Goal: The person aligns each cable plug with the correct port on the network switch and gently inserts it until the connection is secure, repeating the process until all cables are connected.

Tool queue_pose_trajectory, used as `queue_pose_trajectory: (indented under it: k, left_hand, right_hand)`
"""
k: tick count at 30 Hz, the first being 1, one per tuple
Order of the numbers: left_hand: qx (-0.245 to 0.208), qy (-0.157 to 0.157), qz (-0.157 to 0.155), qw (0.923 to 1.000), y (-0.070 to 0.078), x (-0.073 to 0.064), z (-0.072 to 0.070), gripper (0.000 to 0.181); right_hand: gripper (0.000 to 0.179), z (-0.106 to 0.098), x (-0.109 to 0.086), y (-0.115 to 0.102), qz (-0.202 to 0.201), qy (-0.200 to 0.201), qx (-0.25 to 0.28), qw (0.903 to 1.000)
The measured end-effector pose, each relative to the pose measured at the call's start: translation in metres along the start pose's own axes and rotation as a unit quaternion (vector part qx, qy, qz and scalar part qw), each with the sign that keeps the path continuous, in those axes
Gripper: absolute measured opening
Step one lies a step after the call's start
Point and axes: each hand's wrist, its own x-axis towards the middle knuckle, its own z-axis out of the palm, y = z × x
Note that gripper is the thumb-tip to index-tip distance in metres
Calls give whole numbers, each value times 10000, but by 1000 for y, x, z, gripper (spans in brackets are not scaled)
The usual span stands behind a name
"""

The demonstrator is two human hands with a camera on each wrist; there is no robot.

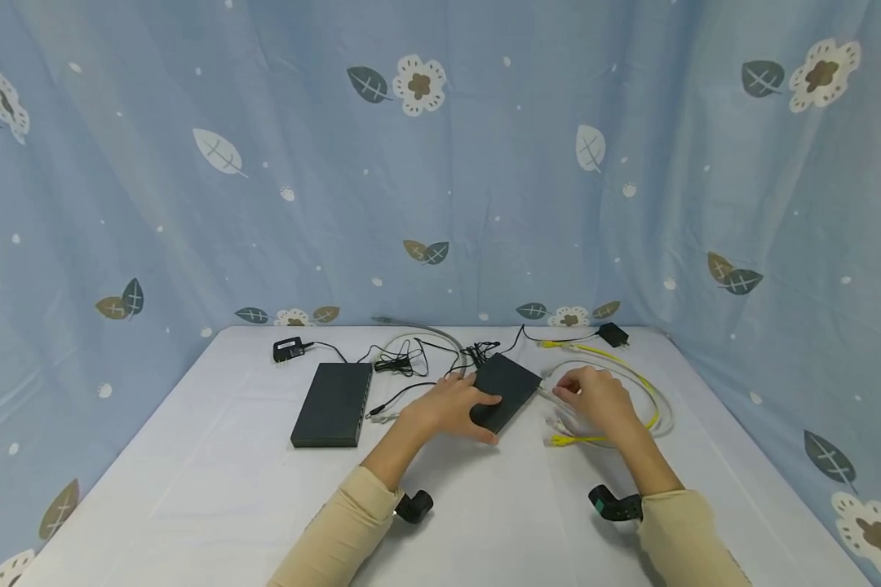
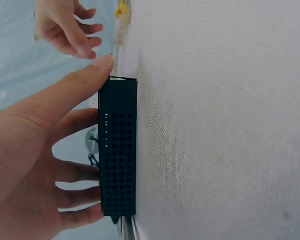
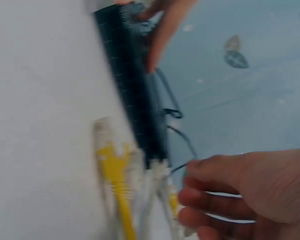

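My left hand holds a black network switch, turned at an angle on the white table. In the left wrist view the thumb rests at one end of the switch; the other fingers reach over its top, and its side shows vent holes. Pale network cable plugs sit at the far end of its port side in the right wrist view. Close beside those plugs is my right hand, its fingers loosely bent around nothing. A yellow network cable and grey network cables lie looped near it.
A second black switch lies to the left. Two black power adapters with thin cords stand toward the back. A bundled black cord and a barrel plug lie between the switches. A patterned blue curtain hangs behind.
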Motion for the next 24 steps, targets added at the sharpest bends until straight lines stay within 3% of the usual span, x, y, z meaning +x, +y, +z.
queue_pose_trajectory:
  k: [8, 14, 24]
  left_hand:
    - [-94, 27, 35, 9999, 2, -2, -3, 70]
    - [-47, 28, -17, 10000, 6, -2, -4, 72]
    - [-71, 21, -65, 10000, 7, -2, -5, 71]
  right_hand:
    - [13, -19, -2, 5, -362, -700, 251, 9966]
    - [8, -22, -3, 11, -651, -1483, 479, 9856]
    - [4, -17, -5, 13, -560, -2096, 505, 9749]
